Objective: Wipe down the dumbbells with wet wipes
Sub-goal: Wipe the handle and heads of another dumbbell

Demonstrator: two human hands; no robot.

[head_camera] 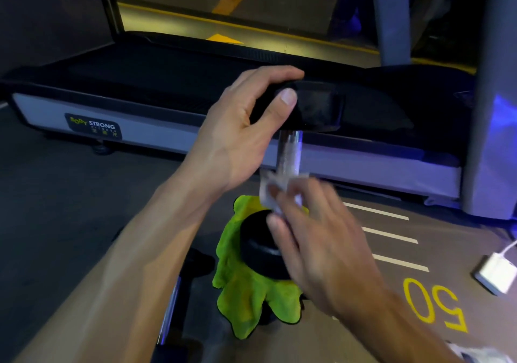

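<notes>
Two hands are engaged on one dumbbell, which is stood on end on a green cloth spread on the floor, in front of a treadmill. Its upper head is clasped by the left hand, thumb and fingers curled over the black rubber. A wet wipe is pinched in the right hand and pressed against the lower part of the chrome handle. The upright balance is judged precarious: should the upper grip be eased while the wipe is pushed sideways, the dumbbell could be toppled off the soft cloth. A second dumbbell lies nearby.
</notes>
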